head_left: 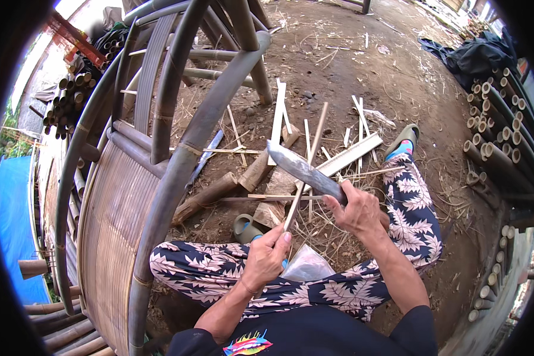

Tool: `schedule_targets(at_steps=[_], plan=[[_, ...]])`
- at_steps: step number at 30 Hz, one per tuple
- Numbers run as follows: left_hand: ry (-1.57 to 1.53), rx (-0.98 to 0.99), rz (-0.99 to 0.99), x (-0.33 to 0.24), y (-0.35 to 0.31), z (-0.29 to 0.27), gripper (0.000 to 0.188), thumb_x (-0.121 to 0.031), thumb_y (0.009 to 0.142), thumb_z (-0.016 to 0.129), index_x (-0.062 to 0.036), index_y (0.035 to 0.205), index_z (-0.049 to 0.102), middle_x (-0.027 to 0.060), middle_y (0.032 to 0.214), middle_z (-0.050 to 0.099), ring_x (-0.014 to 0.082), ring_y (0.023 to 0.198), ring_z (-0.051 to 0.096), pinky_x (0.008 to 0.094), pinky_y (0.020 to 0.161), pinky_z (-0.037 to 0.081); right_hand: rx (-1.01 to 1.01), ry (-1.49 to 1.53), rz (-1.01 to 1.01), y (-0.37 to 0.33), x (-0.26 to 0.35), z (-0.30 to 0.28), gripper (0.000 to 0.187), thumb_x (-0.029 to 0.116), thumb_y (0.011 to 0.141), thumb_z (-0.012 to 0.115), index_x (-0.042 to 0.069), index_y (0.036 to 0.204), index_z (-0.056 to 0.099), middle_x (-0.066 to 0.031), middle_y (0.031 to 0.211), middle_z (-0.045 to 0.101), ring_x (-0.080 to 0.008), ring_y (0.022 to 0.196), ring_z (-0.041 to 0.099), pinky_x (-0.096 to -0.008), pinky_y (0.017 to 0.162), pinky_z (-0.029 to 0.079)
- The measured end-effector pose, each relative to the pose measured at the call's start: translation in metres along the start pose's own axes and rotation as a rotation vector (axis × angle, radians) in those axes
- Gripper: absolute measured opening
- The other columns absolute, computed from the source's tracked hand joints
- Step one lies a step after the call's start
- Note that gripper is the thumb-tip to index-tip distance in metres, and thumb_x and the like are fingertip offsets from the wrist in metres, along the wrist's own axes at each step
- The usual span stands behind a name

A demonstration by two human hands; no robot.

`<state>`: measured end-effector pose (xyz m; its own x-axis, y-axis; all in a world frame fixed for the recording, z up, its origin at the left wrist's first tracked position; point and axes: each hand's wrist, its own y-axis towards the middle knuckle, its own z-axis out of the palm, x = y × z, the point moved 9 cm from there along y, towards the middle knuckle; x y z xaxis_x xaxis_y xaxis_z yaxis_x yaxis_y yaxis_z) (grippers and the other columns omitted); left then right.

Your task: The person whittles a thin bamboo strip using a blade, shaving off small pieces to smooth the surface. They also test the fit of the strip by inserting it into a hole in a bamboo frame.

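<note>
My left hand [264, 258] is closed round the lower end of a thin bamboo strip [317, 137], which slants up and away from me. In my right hand [358, 210] is a broad knife [305, 169] with a dark, worn blade; its handle is mostly hidden by my fingers. The blade points to the upper left and crosses the strip about midway, touching or very near it; I cannot tell which. Below the blade lie a wooden block [270, 212] and a split bamboo length [353, 155].
A bamboo chair [187, 145] with a slatted seat stands close on my left. Cut bamboo pieces [206, 199] and shavings litter the dirt floor ahead. Bundled bamboo poles [498, 121] are stacked at right, more poles [71, 95] at far left. A clear plastic bag [307, 264] lies between my legs.
</note>
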<state>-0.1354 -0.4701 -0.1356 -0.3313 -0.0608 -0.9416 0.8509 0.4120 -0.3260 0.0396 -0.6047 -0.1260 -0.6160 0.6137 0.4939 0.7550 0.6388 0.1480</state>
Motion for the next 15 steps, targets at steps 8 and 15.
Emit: schedule_targets(at_steps=[8,15], plan=[[-0.112,0.237,-0.127,0.027,-0.038,-0.007,0.039,-0.013,0.102,0.050,0.0007,0.138,0.051,0.0002,0.070,0.056,0.0034,0.056,0.047,0.0189,0.052,0.042,-0.051,0.049,0.424,0.045,-0.131,-0.072,0.070,0.068,0.097,0.034,0.003,0.086,0.060,-0.0197,0.066,0.062,-0.0341,0.069,0.067,-0.0469,0.059,0.050],[-0.383,0.171,-0.125,-0.020,0.043,0.023,0.043,-0.017,0.104,0.044,-0.0030,0.145,0.042,0.0014,0.069,0.053,0.0044,0.044,0.042,0.0178,0.040,0.036,0.001,0.123,-0.075,-0.027,0.035,-0.001,0.065,0.068,0.093,0.044,0.004,0.090,0.055,-0.0170,0.063,0.063,-0.0313,0.059,0.068,-0.0424,0.051,0.054]])
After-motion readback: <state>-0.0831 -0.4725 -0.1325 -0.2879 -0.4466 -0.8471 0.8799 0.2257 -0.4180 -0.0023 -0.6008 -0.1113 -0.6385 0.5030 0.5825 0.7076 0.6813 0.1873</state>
